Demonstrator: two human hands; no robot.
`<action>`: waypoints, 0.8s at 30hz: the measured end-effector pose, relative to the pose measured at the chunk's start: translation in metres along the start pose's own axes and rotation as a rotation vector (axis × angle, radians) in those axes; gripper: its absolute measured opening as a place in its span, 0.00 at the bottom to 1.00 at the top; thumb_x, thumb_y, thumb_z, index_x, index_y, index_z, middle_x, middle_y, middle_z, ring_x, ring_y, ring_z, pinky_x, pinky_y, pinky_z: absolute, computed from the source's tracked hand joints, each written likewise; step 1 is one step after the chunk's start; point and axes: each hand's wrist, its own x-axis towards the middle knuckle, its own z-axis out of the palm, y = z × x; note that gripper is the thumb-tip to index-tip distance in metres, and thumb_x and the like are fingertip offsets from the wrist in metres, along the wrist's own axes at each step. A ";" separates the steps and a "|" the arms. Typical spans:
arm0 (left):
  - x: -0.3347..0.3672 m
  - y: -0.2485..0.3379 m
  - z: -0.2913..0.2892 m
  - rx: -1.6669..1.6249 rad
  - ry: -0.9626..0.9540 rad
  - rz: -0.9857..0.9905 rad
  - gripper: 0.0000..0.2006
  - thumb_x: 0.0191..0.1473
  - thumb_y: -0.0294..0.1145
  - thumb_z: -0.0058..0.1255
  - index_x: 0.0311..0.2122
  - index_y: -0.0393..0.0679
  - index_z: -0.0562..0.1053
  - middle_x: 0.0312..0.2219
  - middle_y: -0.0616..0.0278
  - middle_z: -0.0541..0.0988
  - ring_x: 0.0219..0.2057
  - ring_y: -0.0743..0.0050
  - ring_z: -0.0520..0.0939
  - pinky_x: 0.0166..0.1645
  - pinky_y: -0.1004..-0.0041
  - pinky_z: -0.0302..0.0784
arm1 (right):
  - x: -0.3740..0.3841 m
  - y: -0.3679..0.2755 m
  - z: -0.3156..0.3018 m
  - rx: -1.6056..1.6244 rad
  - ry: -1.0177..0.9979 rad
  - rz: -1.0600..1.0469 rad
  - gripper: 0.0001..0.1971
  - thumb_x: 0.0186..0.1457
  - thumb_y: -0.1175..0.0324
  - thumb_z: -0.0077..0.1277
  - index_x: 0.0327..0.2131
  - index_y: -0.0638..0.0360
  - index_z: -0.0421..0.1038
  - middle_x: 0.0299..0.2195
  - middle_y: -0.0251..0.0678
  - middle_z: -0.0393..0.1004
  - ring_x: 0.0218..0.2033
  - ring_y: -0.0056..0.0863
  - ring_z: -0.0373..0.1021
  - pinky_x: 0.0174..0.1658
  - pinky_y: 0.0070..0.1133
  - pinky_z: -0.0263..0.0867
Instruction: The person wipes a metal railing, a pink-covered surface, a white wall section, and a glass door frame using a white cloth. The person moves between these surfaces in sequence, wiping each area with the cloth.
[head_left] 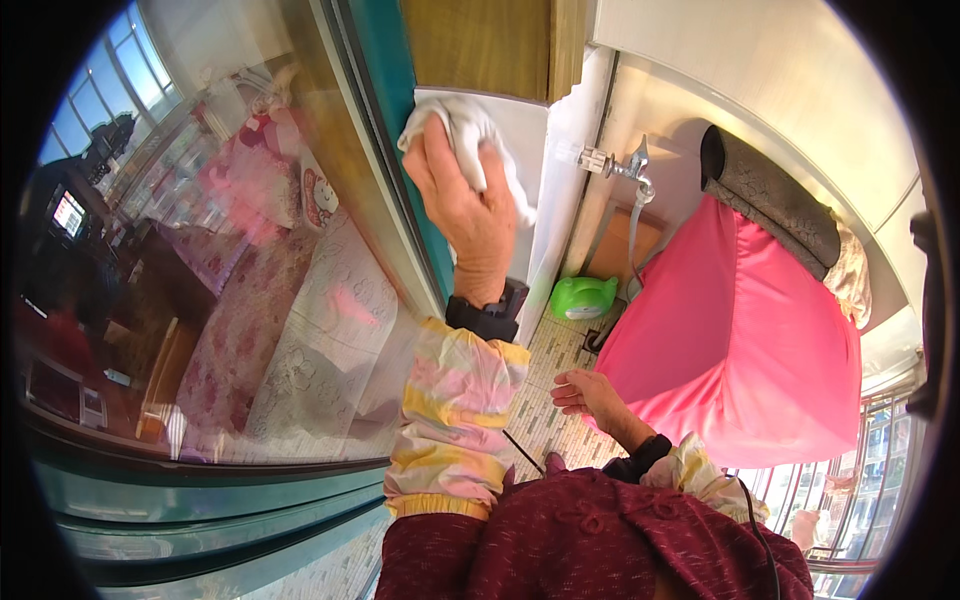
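My left hand (458, 205) is raised and closed around a crumpled white cloth (470, 125). The cloth lies against a white panel (522, 125) beside the teal frame (385, 90) of a glass pane. A pastel sleeve cover and a black wrist band are on that arm. Lower down, my right hand (592, 398) hangs with its fingers stretched out and nothing in it. It is nearest to a bright pink cover (740, 350) draped over a large boxy thing, which hides what is beneath.
A metal tap (630, 170) with a hose sticks out of the wall at right. Below it a green plastic animal-shaped container (583, 298) sits on the tiled floor. A rolled dark mat (770, 195) lies on the pink cover. Through the glass pane (250, 300) at left, a bed shows.
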 end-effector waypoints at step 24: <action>-0.030 0.025 0.009 -0.027 -0.107 0.079 0.28 0.36 0.25 0.64 0.45 0.46 0.66 0.39 0.52 0.69 0.38 0.47 0.75 0.35 0.60 0.75 | -0.018 0.000 -0.020 -0.033 0.102 -0.023 0.16 0.60 0.60 0.44 0.44 0.61 0.70 0.37 0.42 0.76 0.37 0.32 0.73 0.39 0.26 0.70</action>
